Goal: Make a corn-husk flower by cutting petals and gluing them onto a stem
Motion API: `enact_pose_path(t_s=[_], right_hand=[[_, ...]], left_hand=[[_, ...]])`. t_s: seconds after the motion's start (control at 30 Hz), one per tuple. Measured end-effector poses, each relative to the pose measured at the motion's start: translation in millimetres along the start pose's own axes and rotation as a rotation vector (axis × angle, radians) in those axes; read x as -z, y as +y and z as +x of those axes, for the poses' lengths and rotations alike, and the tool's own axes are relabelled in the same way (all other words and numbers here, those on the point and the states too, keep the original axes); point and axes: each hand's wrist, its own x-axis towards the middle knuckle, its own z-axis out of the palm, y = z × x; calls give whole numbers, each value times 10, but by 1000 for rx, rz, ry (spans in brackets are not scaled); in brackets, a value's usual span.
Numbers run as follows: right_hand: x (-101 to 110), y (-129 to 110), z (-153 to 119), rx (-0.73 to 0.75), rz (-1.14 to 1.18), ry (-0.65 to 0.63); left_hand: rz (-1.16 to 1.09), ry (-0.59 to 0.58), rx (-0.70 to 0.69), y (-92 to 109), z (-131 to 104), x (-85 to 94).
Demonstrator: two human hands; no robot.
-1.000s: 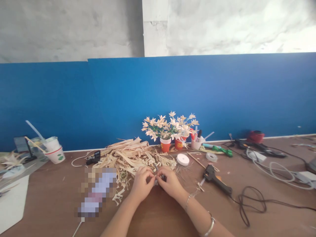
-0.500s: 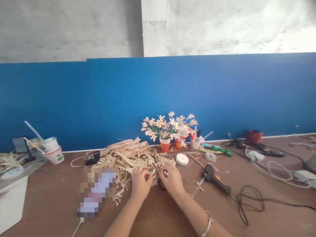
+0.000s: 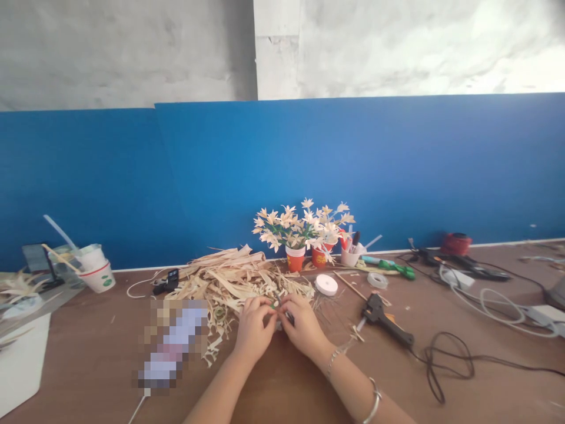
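Observation:
My left hand [image 3: 255, 327] is closed in a pinch on a small green-and-white piece [image 3: 275, 304], too small to make out fully. Close beside it, fingertips nearly touching, my right hand [image 3: 303, 327] is closed around scissors; a thin grey blade and a dark handle show between the fingers, the rest hidden. Beyond both hands spreads a pile of dried pale husk strips [image 3: 229, 277]. Pale artificial flowers [image 3: 286, 221] stand in a red-and-white cup [image 3: 295, 259] behind the pile, with a second red cup [image 3: 318, 258] beside it.
Right of my hands lie a white ribbon roll [image 3: 326, 285], a tape roll [image 3: 377, 281] and a black glue gun [image 3: 384, 318] with its cord. White cables [image 3: 489, 300] cross the right side. On the left stand a paper cup [image 3: 97, 278] and a blurred-out device [image 3: 170, 347].
My right hand has moved left and slightly up, bringing its fingertips against or very near those of my left hand. The left hand has barely shifted.

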Motion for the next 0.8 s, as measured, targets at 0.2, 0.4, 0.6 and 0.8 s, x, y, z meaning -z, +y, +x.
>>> enact_pose_path(t_s=[0.2,0.4,0.6,0.8], right_hand=[[-32,-22,-10,34,-16,58],[-77,-7,-37,47,-56,99],[-71,-14,-22,11,-122,156],[27,93,13,-62,-123,87]], left_hand=[[36,29,69,80,-13,-38],[55,47,120,97,-14,-45],[127,91,146,107,1,-13],[188,281,199,-139,37,95]])
